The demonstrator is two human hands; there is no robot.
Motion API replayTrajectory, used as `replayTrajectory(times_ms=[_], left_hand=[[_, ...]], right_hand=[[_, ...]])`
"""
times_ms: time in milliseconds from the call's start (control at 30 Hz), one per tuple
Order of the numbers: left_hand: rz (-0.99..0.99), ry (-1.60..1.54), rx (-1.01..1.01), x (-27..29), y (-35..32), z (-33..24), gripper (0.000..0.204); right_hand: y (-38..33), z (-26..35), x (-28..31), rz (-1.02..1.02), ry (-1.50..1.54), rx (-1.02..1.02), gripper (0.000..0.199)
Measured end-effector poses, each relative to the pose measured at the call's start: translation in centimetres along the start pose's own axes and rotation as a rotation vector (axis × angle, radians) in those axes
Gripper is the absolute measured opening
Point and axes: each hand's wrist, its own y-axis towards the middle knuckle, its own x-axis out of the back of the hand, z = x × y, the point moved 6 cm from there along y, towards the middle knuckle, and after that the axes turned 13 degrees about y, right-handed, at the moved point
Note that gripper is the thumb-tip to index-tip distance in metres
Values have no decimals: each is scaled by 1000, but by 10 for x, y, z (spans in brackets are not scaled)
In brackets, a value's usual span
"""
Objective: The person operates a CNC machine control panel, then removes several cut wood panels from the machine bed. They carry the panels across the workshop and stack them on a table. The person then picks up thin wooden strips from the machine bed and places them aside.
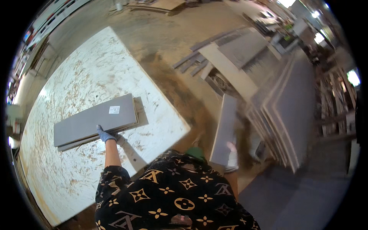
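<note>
head view: left hand [105, 135], gloved, presses flat and open on the grey panel stack [96, 121] at centre-left on the white surface [76, 76], while the right hand's [231, 159] grip closes on a second grey panel [224, 128] right of centre, judged stiff, smooth-faced, fairly heavy, best held by its edges.

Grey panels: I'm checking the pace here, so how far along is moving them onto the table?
Done: a small stack of grey panels already lies on the white table, with the left hand on its near edge. In hand: the right hand grips another panel, held on end beside the table. Left: many more panels lean in the pile on the right.
</note>
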Motion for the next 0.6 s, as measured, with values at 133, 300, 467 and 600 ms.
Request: replayTrajectory(times_ms=[133,300,467,600], left_hand=[[-54,34,-10,-27,-28,-8,60],[97,-103,56,-35,-36,9,58],[-40,-112,55,-41,-43,49,54],[-55,-157,130,-105,-65,60,55]], right_hand=[[126,54,-53,14,-149,-124,35],[263,92,-139,139,-314,-197,32],[353,67,-187,226,-370,-274,34],[417,32,-213,263,-384,-447,37]])
